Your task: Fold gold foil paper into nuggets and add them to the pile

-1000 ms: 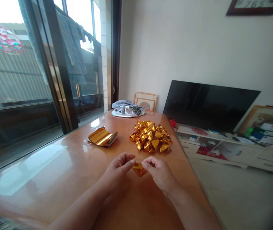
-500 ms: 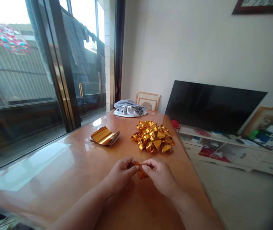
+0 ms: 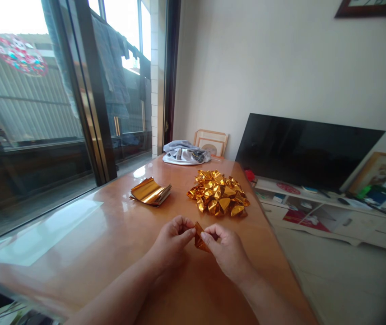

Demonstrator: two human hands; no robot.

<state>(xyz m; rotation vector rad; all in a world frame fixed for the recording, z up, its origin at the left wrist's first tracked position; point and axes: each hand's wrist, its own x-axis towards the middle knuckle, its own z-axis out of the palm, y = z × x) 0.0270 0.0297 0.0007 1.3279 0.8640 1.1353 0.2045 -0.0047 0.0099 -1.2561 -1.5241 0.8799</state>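
A small folded piece of gold foil paper (image 3: 199,236) is pinched between both my hands just above the wooden table (image 3: 118,243). My left hand (image 3: 172,241) grips its left edge with thumb and forefinger. My right hand (image 3: 225,253) pinches its right side, fingers curled. Beyond them lies a heap of several folded gold foil pieces (image 3: 219,197). To the left of the heap rests a stack of flat gold foil sheets (image 3: 150,192), curled upward at the edges.
A bundle of grey and white cloth (image 3: 186,155) lies at the table's far end, before a picture frame (image 3: 211,142). Sliding glass doors run along the left. A dark television (image 3: 304,151) stands on a low white cabinet (image 3: 331,216) to the right.
The foil piece has turned from lying flat between my fingers to standing more upright. My hands have drawn slightly closer together, and the view has shifted a little.
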